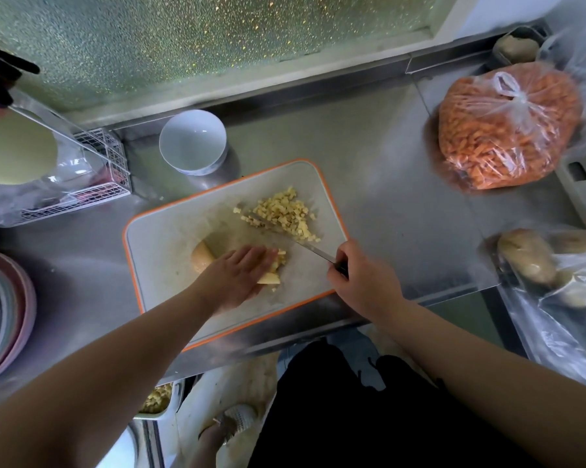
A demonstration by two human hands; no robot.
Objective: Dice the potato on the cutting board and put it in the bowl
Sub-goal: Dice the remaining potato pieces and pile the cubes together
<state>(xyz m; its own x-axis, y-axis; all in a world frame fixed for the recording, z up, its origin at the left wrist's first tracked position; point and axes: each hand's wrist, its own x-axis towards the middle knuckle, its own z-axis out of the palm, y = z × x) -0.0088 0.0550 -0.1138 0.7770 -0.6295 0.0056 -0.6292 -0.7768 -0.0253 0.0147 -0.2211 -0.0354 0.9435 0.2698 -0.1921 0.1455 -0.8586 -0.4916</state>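
Steel counter (386,204) below glittery wall (183,38)

The counter (379,184) is brushed steel, dull-shining and smooth. On it the board (170,244) looks like matt white plastic, scuffed, with an orange rim. The bowl (192,140) at the back edge is glossy white ceramic. The knife (305,246) has a bright metal blade. Thin, crinkled clear plastic bags (508,126) sit toward the right edge. A white wire rack (105,163) stands at the left.
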